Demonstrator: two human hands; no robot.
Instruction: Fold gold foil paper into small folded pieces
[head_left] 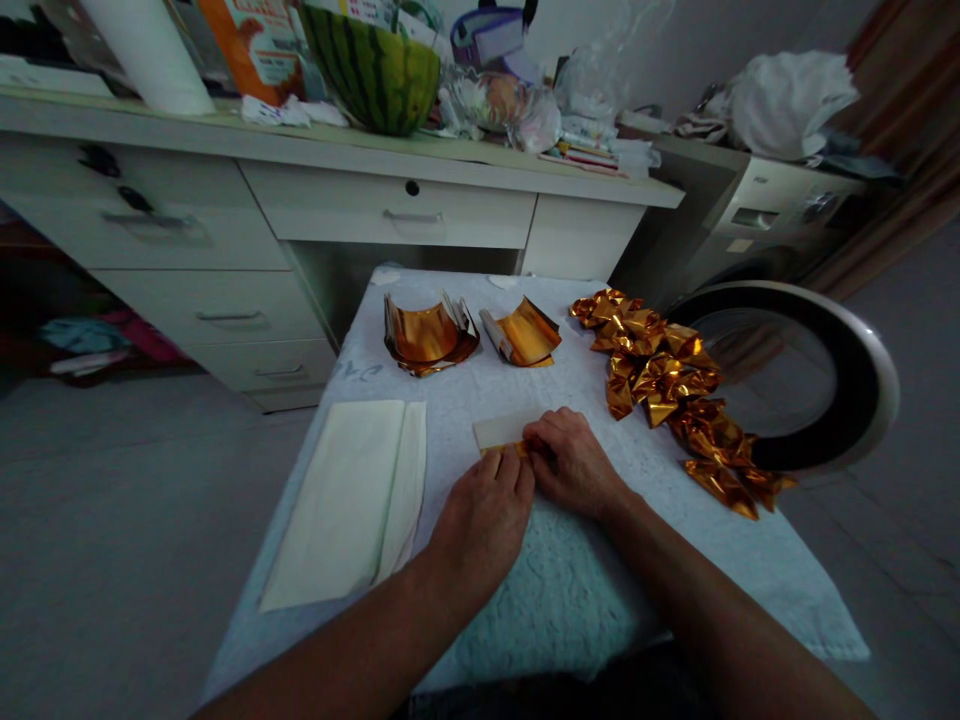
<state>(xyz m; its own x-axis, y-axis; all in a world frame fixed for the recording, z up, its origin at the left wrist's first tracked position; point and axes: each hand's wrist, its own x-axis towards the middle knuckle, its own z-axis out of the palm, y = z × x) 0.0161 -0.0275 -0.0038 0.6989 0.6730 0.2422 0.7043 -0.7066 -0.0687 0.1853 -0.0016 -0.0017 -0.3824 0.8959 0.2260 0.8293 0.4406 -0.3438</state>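
Side by side in the middle of the cloth-covered table, my left hand [491,505] and my right hand [574,455] have their fingers closed on a small sheet of gold foil paper [491,433]. Its pale side shows beyond the fingertips, with a thin golden strip along the near edge. The rest of the sheet is hidden under my fingers. Behind the hands lie two curved stacks of gold foil sheets, a larger stack [425,335] and a smaller stack [527,332]. Several folded gold foil pieces [660,365] are heaped to the right.
A folded pale paper stack [341,500] lies on the table's left side. Beyond the table stands a white desk [450,205] bearing a watermelon [375,70] and bags. An open washing machine door [862,385] reaches close to the table's right edge.
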